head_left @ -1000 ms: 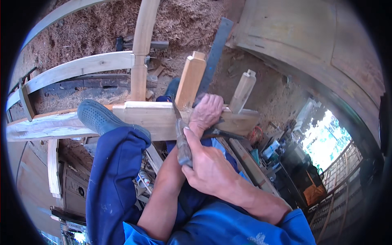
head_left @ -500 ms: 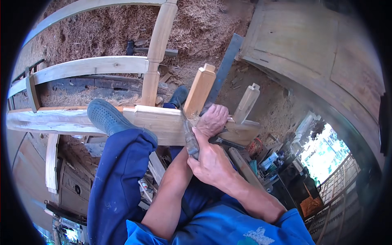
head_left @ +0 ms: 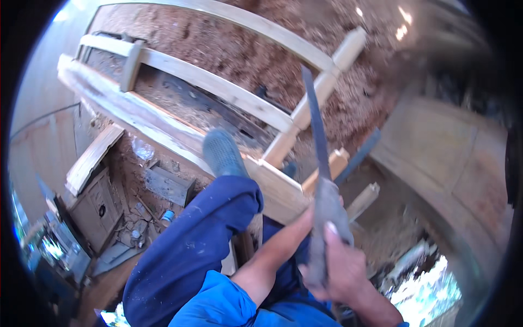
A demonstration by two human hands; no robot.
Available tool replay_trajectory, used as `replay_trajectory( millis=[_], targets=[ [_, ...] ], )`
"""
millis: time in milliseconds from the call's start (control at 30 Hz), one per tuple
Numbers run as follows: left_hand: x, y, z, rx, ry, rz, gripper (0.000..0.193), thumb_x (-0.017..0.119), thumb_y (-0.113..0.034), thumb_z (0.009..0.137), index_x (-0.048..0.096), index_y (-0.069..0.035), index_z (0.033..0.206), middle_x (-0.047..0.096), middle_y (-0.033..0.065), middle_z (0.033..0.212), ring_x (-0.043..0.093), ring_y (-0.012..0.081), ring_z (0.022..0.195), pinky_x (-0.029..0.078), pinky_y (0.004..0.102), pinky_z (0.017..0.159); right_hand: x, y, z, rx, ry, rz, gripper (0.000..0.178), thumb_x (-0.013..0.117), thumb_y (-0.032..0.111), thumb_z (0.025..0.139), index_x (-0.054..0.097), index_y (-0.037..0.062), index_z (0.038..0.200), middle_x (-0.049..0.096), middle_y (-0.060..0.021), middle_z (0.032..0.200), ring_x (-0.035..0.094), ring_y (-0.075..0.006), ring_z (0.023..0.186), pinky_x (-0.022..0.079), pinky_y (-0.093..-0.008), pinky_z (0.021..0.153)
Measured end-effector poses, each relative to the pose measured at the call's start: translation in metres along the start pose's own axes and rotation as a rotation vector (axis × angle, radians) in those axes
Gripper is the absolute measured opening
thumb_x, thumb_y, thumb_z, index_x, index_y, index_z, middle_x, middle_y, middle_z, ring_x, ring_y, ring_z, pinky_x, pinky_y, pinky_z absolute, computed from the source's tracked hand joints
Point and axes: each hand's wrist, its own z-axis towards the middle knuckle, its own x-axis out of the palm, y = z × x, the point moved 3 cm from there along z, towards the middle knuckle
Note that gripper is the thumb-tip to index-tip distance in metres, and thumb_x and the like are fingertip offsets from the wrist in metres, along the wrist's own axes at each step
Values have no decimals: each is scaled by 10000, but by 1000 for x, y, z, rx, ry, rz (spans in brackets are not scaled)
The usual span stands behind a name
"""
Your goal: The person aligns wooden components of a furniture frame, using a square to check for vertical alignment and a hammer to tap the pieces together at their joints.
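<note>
My right hand [head_left: 346, 267] is wrapped round the thick, worn grey-brown handle [head_left: 328, 212] of a long-bladed hand tool. Its narrow dark blade [head_left: 317, 122] points up and away from me, raised above the workpiece. Behind the handle, my left hand [head_left: 309, 216] is mostly hidden near the right part of a pale wooden beam [head_left: 278, 188]; its fingers do not show. Two short posts stand out from the beam there: an orange-brown one [head_left: 338, 159] with a stepped end and a paler one [head_left: 364, 199].
My left foot, in a grey-blue clog [head_left: 222, 152], rests on the beam. A curved-rail wooden frame [head_left: 210, 73] stretches across the far left. Sawdust [head_left: 250, 60] covers the ground beyond. At right stands a large wooden panel piece [head_left: 430, 141]; wood scraps and a grey box [head_left: 166, 182] lie lower left.
My right hand has lifted the tool off the work, its blade now standing up in view. My view has turned, so the frame and beam slant down toward the right.
</note>
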Motion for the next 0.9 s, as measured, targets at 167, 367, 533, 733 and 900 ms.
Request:
replay_trajectory(
  millis=[167,367,533,733,900],
  targets=[
    [-1,-2,-5,18,-17,-21,295,468,-242,896,611,-86,1102,599,87,1111,544,221,1109,383,386,1011,140,-100,135,-586,239,-391,562,503,111,895,446,72,1453,638,-42,916,600,-196,800,446,-335,750],
    [-12,0,7,28,39,-189,389,457,-223,875,625,-64,1188,627,88,1225,544,229,1213,373,396,1077,211,-161,241,-791,223,-519,493,421,117,963,423,136,1456,608,-18,956,583,-171,919,401,-332,851],
    [2,5,6,6,-316,-293,425,479,-207,858,617,-82,1241,597,100,1328,516,226,1272,361,402,1100,190,-157,224,-718,235,-333,476,463,97,936,457,104,1413,621,-81,1106,576,-240,1090,415,-382,988],
    [0,8,0,43,-15,75,256,489,-266,896,628,-79,1002,604,68,956,571,200,953,422,351,887,60,-194,0,123,-370,-67,213,632,-54,772,597,19,969,592,-158,878,615,-333,753,514,-402,679],
    [-11,2,16,85,15,64,283,477,-354,960,556,-104,853,492,38,783,519,185,789,405,334,789,135,-203,-214,672,6,-203,319,759,225,758,536,39,891,543,-137,849,580,-343,783,464,-451,687]
  ],
)
